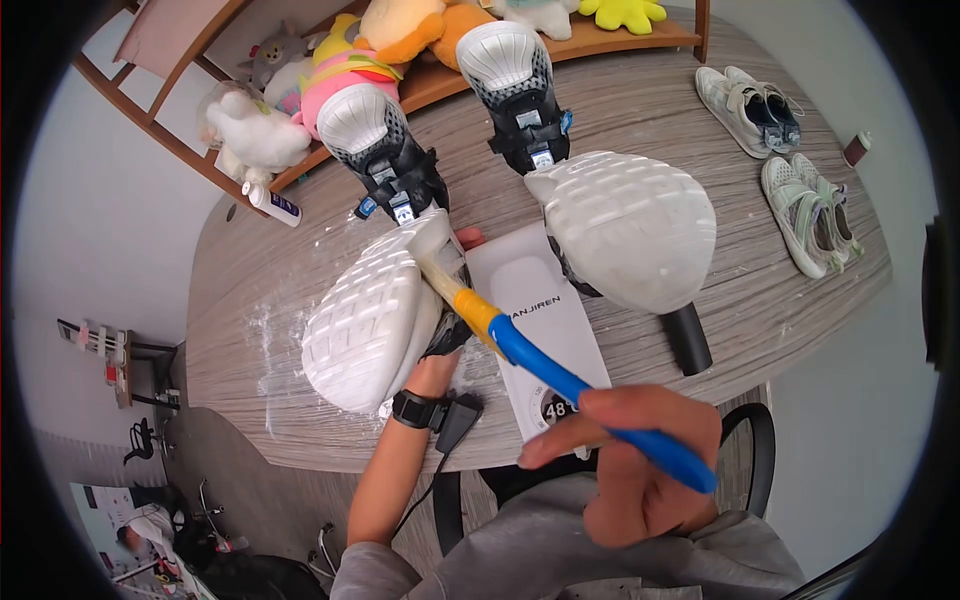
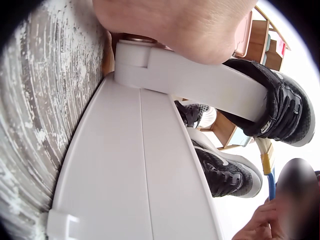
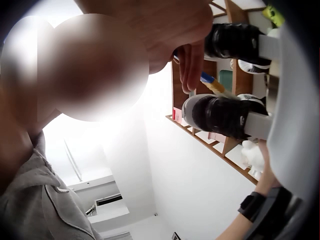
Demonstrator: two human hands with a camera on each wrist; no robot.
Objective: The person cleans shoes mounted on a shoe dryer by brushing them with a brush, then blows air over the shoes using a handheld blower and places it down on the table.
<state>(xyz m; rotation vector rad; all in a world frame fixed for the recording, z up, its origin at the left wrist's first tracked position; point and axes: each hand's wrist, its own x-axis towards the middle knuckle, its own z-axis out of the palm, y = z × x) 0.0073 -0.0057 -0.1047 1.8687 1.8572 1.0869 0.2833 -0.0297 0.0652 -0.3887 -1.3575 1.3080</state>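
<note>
Two black sneakers with white soles sit sole-up on the arms of a white stand [image 1: 540,320]. My left hand [image 1: 433,368] reaches under the left sneaker [image 1: 365,320] and holds it; its fingers are mostly hidden. In the left wrist view the palm [image 2: 175,25] lies over the stand's white arm [image 2: 200,75]. My right hand [image 1: 640,470] grips the blue and yellow handle of a brush [image 1: 560,375]. The brush head [image 1: 438,252] rests against the heel end of the left sneaker's sole. The right sneaker [image 1: 630,225] is untouched.
White residue [image 1: 270,330] streaks the wooden table left of the stand. Two pairs of pale sneakers [image 1: 790,160] lie at the far right, near a small cup [image 1: 855,148]. Plush toys [image 1: 330,70] fill a wooden shelf behind, with a tube [image 1: 272,203] nearby. A black cylinder [image 1: 688,338] lies under the right sneaker.
</note>
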